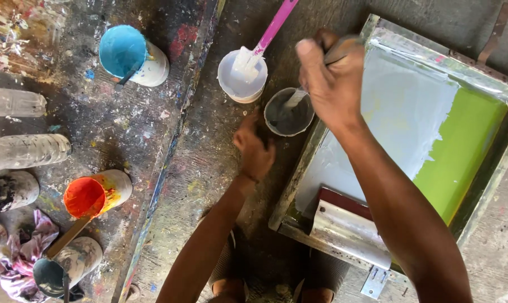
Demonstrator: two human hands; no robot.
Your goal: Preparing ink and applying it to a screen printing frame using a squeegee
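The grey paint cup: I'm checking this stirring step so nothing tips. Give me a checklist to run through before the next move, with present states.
1. Left hand steadies the grey paint cup: ok, it rests against the cup's side.
2. Right hand grips the stirring stick: ok.
3. Stick tip inside the cup: ok.
4. Cup clear of the printing frame: not ok, right at its edge.
5. White cup apart from the grey one: ok.
6. Paint depth: cannot tell.
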